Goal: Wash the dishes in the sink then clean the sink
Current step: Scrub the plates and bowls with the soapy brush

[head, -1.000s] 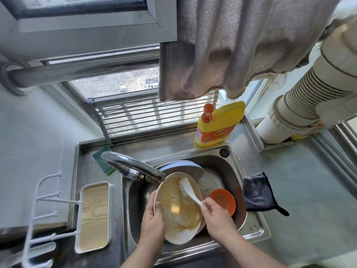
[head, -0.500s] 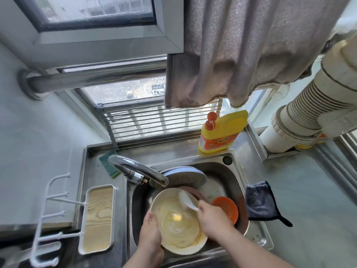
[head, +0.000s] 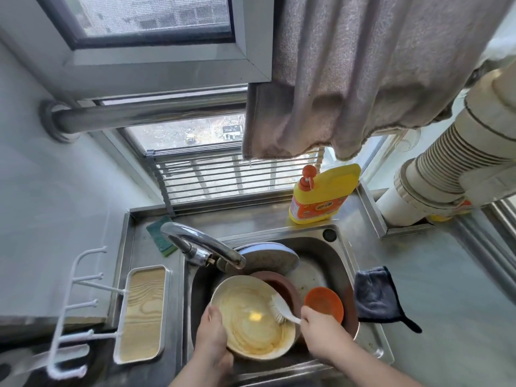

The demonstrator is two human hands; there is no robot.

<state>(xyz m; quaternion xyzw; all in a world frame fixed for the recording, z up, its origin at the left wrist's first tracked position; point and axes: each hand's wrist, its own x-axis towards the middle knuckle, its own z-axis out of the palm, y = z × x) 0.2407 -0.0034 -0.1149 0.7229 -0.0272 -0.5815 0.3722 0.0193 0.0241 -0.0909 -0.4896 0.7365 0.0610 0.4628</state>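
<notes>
Residue streaks the round cream bowl that my left hand grips by its rim over the steel sink. My right hand clasps the white-handled dish brush, bristles on the inner wall; I should sweep firm circles and turn the bowl, holding it low to limit splashing.

A pale grey wall fills the left side, with a steel rail fixed to it by a round flange and running right across the window. The upper pane sits in a grey frame; daylight comes through the lower pane, where a rack of thin metal bars stands on the sill. A brownish-grey cloth hangs over the rail at the far right. A ribbed white duct slants down at the right. The steel countertop spreads to the right, and a white hook rack juts from the left wall.
</notes>
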